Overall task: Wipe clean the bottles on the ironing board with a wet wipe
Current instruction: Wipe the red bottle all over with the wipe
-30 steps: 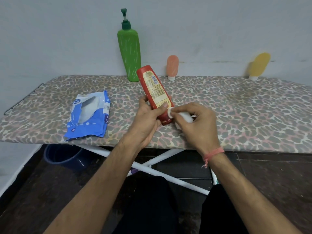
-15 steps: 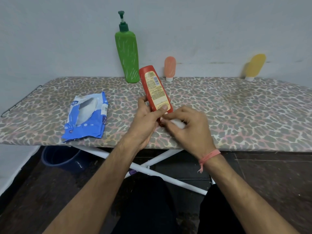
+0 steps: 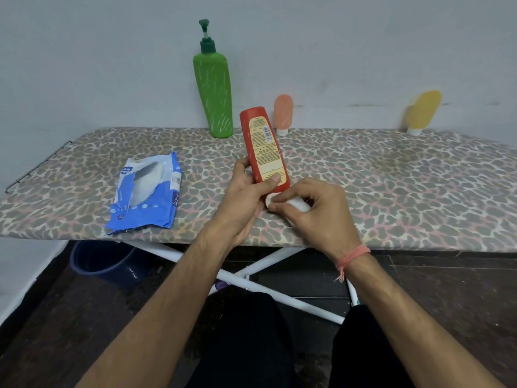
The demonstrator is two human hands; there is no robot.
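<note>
Two hands meet at centre frame: the left hand [image 3: 246,196] grips the red bottle [image 3: 264,148] low on its body, tilted above the ironing board [image 3: 391,191], while the right hand [image 3: 316,211] pinches the wet wipe [image 3: 296,204] against the cap end. With so low a grip, a hard rub might twist the bottle loose, I reckon, or tip it towards the green pump bottle [image 3: 214,88] behind.

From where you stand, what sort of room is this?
Probably a plain home utility or laundry corner: an ironing board against a bare wall, a blue bucket on the floor, toiletry bottles like the green pump bottle.
</note>
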